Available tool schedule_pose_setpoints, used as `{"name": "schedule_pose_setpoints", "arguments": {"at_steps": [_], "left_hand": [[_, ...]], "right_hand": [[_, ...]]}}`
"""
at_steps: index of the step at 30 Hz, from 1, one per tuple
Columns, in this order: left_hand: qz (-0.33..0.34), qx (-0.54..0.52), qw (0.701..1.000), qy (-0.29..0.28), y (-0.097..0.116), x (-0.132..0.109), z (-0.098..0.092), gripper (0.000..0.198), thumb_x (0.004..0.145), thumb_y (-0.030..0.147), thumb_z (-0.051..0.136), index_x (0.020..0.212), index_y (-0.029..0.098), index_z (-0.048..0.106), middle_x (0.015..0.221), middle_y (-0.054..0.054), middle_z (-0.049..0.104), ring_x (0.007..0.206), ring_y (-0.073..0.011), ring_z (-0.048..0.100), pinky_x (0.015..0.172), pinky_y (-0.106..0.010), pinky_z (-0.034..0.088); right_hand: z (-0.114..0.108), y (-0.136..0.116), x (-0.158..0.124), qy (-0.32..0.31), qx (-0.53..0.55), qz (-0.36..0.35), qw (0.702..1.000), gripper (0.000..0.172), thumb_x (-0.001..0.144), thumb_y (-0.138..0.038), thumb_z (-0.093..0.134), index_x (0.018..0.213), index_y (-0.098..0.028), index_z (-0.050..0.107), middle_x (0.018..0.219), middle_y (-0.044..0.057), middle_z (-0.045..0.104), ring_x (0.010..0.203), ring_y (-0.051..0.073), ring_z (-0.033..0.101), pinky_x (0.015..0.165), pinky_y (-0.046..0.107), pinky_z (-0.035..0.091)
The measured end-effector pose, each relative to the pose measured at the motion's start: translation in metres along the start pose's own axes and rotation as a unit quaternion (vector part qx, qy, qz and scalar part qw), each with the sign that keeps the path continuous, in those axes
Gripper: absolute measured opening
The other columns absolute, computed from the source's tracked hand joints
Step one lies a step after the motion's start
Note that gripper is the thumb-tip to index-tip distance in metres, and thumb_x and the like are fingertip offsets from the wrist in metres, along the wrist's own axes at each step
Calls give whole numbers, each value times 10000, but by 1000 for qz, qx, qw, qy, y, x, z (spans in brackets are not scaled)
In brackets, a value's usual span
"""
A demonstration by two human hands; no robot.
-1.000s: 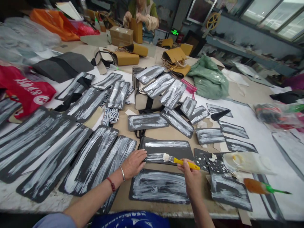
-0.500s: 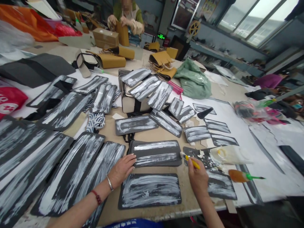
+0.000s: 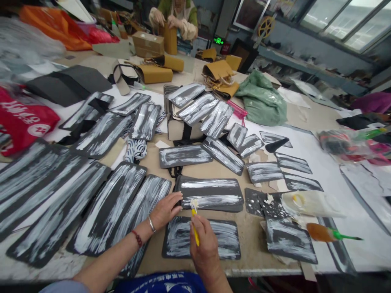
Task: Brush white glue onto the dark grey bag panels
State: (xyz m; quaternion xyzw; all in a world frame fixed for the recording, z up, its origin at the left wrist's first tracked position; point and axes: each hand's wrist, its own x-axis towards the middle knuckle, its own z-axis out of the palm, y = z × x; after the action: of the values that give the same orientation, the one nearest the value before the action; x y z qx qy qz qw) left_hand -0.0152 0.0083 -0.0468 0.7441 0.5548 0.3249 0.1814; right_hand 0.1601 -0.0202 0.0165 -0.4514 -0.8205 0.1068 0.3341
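A brush with a yellow handle (image 3: 195, 213) is gripped in my right hand (image 3: 204, 246). Its white-clotted bristles touch the lower left part of a dark rectangular panel (image 3: 210, 189), which lies on top of a small stack. White streaks run along this panel's upper and lower sides, with a dark band between them. My left hand (image 3: 165, 211) rests at the stack's left edge, fingers stretched out over the corner. Nearer to me, another white-streaked panel (image 3: 224, 240) lies partly under my right hand.
White-smeared panels (image 3: 113, 203) cover the left side. At right are a white-spattered piece (image 3: 255, 201), a pale container (image 3: 317, 204) and a bottle of amber liquid (image 3: 319, 232). Mustard bags (image 3: 155, 74) and a green plastic bag (image 3: 261, 99) lie farther back. Another person (image 3: 175, 20) stands across the table.
My right hand has carried the brush from the panel's right end to its lower left. A white streak along the lower side looks brighter. The whole view has shifted slightly.
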Motion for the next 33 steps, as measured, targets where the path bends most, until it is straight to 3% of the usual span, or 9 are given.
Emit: {"name": "schedule_pose_setpoints", "arguments": {"at_steps": [4,7,10,13,16,23,28,30,33], "left_hand": [[-18,-30,999,-7,-2,0,0,154,772,125,537,923,149,555,1066,-107,613,1030,-175,562,897,-324,485],[-21,-43,999,-13,-4,-1,0,149,778,142,544,925,155,566,1072,-97,610,1041,-170,555,910,-320,474],[-8,-42,999,-16,-4,-1,-1,150,797,169,535,939,150,578,1080,-97,605,1054,-174,544,915,-321,469],[9,-24,1000,-17,-4,0,-1,142,820,188,511,927,138,589,1055,-102,610,1039,-178,548,906,-319,473],[27,-1,999,-19,-3,1,-2,141,834,197,494,915,132,588,1037,-100,615,1038,-181,546,912,-325,468],[46,27,998,-32,-2,2,-2,98,817,172,506,872,133,578,1022,-97,612,1044,-197,536,918,-345,467],[39,35,998,-30,-1,2,-1,88,806,157,506,864,151,571,1026,-84,607,1021,-188,547,905,-334,479],[39,38,998,-27,-1,3,-2,103,809,163,501,886,153,569,1022,-84,608,1017,-186,551,904,-335,482],[40,39,998,-20,0,2,-2,128,822,171,479,915,155,565,1023,-84,611,1031,-183,549,906,-337,482]], "right_hand": [[-10,-1,6,-18,79,-9,997,242,871,-133,438,1082,-192,543,952,97,602,908,182,579,742,312,526],[-17,8,18,24,118,35,992,192,861,-155,462,1016,-190,571,923,78,615,888,182,586,769,333,509],[-12,16,35,56,142,143,978,162,854,-265,488,920,-171,603,859,70,631,815,193,609,754,346,502],[3,23,50,44,216,279,935,281,840,-398,477,880,-147,596,783,71,637,674,191,626,646,324,519],[9,35,56,22,260,344,902,360,792,-488,501,844,-142,583,726,67,636,608,197,623,597,323,521],[-11,48,62,31,171,351,920,370,784,-511,499,849,-160,595,773,75,643,672,206,627,680,336,498],[17,39,80,28,310,382,870,426,725,-556,542,849,-150,568,750,72,638,614,204,626,617,336,528],[20,50,84,40,318,395,861,457,694,-577,561,842,-144,565,751,76,639,605,210,628,612,344,533],[2,76,83,78,248,403,878,464,688,-583,561,837,-143,574,716,75,644,602,218,631,618,345,531]]}}
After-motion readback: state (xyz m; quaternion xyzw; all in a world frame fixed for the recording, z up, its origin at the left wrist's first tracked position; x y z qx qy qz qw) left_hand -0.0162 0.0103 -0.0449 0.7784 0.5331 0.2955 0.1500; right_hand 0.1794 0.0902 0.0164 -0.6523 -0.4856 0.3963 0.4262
